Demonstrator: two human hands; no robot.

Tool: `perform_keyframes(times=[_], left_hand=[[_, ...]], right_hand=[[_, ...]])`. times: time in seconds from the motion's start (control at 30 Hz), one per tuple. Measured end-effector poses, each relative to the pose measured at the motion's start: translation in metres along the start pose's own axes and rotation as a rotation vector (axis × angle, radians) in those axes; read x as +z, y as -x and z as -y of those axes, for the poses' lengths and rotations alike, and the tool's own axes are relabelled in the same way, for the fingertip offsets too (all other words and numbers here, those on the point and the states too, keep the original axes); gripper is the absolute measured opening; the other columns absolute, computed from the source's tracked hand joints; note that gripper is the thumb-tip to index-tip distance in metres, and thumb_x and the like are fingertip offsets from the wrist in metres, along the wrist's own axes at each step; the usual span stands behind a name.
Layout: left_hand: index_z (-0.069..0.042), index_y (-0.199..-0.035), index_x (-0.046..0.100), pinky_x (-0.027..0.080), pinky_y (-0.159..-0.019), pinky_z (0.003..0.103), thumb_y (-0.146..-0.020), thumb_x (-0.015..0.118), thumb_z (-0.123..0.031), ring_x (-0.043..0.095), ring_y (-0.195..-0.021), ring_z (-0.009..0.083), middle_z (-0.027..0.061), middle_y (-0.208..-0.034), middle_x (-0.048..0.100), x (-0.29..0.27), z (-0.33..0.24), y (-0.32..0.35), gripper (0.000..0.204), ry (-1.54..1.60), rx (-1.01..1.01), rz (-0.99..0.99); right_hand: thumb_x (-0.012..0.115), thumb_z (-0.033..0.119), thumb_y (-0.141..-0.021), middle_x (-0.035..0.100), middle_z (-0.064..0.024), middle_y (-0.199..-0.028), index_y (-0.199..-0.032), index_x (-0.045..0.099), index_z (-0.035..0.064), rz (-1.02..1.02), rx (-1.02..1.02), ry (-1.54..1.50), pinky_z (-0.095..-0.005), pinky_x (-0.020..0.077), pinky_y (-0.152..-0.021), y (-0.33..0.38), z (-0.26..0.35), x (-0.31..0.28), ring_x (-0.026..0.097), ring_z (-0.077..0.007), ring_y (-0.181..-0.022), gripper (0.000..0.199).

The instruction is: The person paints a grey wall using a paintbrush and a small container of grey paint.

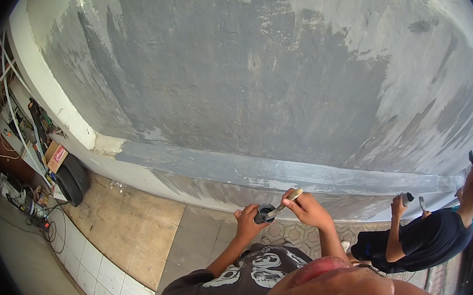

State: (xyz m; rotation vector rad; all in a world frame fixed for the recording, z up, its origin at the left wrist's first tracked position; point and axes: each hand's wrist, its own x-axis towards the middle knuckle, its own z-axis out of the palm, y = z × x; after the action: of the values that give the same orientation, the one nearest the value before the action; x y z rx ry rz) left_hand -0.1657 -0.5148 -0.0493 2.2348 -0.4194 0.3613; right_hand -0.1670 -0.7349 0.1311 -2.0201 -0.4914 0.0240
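My left hand point(247, 224) is closed round a small dark cup point(261, 218) with grey paint in it, held in front of my chest. In my right hand point(311, 211) is a paintbrush point(294, 195) with a pale handle. Its head reaches down into the cup's mouth, so the bristle tips are hidden. Beyond both hands rises a wall point(242, 84), unevenly coated in darker and lighter grey strokes. A ledge point(238, 168) with grey paint on it runs along the foot of that wall.
Close on my right, a person in dark clothes point(427, 240) holds another cup point(407, 199) and a brush point(422, 202). At the left stand black tyres point(72, 180), a cardboard box point(55, 156) and loose cables point(56, 227). Tan tiles point(135, 220) cover part of the floor.
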Motion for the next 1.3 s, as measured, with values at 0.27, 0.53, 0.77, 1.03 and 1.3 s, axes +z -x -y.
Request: perform_keyframes(times=[0.27,0.53,0.77,1.03,1.3], left_hand=[[-0.012,-0.113,0.072,0.029,-0.093,0.043,-0.067,0.090,-0.050,0.062,-0.110,0.0178,-0.0007,-0.118,0.066,-0.001,0.003,0.001,0.062,-0.020,0.017,0.017],[-0.012,-0.114,0.072,0.029,-0.094,0.043,-0.066,0.091,-0.046,0.061,-0.112,0.0179,-0.0007,-0.119,0.066,0.002,0.010,0.002,0.062,-0.039,0.013,0.048],[-0.014,-0.113,0.074,0.029,-0.095,0.043,-0.066,0.093,-0.046,0.063,-0.109,0.0174,-0.0013,-0.115,0.066,-0.007,-0.001,-0.006,0.061,0.030,-0.015,0.027],[-0.013,-0.111,0.075,0.029,-0.095,0.042,-0.062,0.095,-0.045,0.063,-0.109,0.0178,-0.0003,-0.114,0.067,-0.006,0.000,-0.006,0.062,0.070,-0.042,-0.007],[-0.008,-0.108,0.074,0.030,-0.095,0.042,-0.063,0.094,-0.048,0.063,-0.109,0.0194,0.0014,-0.114,0.067,-0.007,0.003,-0.010,0.064,0.022,-0.036,-0.036]], right_hand=[[0.060,0.022,-0.106,0.064,-0.0158,-0.082,-0.101,0.063,-0.0001,-0.008,0.024,0.015,-0.0382,0.0482,-0.070,-0.002,0.007,-0.006,0.060,-0.0289,-0.073,0.023],[0.061,0.021,-0.105,0.063,-0.0133,-0.078,-0.102,0.065,0.0002,-0.066,-0.021,-0.009,-0.0370,0.0478,-0.068,-0.003,-0.003,-0.004,0.059,-0.0244,-0.070,0.022],[0.064,0.019,-0.104,0.064,-0.0091,-0.074,-0.105,0.065,0.0016,-0.094,-0.006,-0.090,-0.0317,0.0468,-0.057,-0.003,-0.019,0.007,0.059,-0.0164,-0.059,0.017],[0.065,0.015,-0.103,0.070,-0.0076,-0.085,-0.101,0.065,-0.0009,-0.185,-0.043,-0.102,-0.0288,0.0494,-0.058,-0.003,-0.023,0.011,0.065,-0.0147,-0.065,0.016],[0.061,0.018,-0.104,0.070,-0.0084,-0.094,-0.092,0.067,-0.0050,-0.242,-0.021,-0.139,-0.0281,0.0516,-0.064,-0.003,-0.006,0.003,0.065,-0.0139,-0.071,0.026]])
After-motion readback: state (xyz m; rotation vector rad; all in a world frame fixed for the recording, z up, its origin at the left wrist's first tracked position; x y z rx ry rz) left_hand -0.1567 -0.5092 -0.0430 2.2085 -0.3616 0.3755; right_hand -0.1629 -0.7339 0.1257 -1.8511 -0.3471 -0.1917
